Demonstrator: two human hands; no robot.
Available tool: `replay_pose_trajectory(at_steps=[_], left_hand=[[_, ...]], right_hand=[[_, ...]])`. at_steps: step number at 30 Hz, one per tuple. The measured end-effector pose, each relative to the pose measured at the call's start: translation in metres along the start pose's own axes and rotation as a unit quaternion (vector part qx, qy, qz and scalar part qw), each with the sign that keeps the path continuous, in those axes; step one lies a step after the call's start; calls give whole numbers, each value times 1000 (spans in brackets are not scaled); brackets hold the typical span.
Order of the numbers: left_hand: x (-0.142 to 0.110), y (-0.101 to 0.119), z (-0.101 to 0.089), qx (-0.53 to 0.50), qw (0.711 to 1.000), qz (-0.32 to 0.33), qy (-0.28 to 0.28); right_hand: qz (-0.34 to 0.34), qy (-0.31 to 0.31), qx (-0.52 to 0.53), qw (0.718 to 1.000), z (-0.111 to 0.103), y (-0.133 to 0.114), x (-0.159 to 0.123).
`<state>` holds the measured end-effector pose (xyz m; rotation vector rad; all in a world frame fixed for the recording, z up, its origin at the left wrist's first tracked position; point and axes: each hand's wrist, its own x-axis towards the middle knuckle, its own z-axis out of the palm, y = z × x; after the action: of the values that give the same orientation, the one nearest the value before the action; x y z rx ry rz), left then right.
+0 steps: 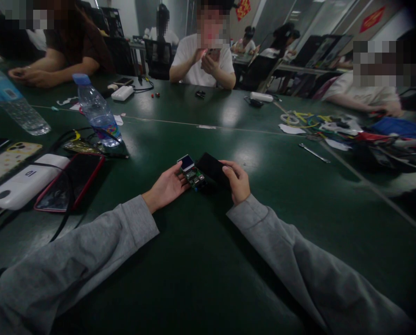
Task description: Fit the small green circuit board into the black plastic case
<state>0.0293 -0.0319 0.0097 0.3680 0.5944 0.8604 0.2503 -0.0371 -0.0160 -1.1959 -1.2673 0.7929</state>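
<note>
A small green circuit board [195,177] with a little dark screen [186,162] at its upper end is in my left hand [168,185]. The thumb presses the board's edge near the screen, and the other fingers reach under it. My right hand [238,180] grips a black rectangular case [212,168] by its right end. The case is tilted, and its left end comes close to the board's right side; whether they touch I cannot tell. Both hands are just above the dark green table [194,260].
To the left are a red-edged phone [73,180], a white power bank [23,184], cables and a water bottle [98,114]. A wrench [314,153] lies at right, near a heap of wires [378,135]. A person [204,60] sits across the table; others sit at both sides.
</note>
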Motion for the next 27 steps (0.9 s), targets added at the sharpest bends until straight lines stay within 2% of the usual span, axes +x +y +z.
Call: replay_pose_trajectory(at_steps=[12,21,27], left_hand=[[1,0,1,-10,1000,1,6],[-2,1,2,-5,1000,-3,14],[0,0,0,-3,1000,1,-1]], right_hand=[[-24,11,-9,1000,2,-8,-1],[-5,23,-3,1000,1,-3,1],[15,35,4,999,0,0,2]])
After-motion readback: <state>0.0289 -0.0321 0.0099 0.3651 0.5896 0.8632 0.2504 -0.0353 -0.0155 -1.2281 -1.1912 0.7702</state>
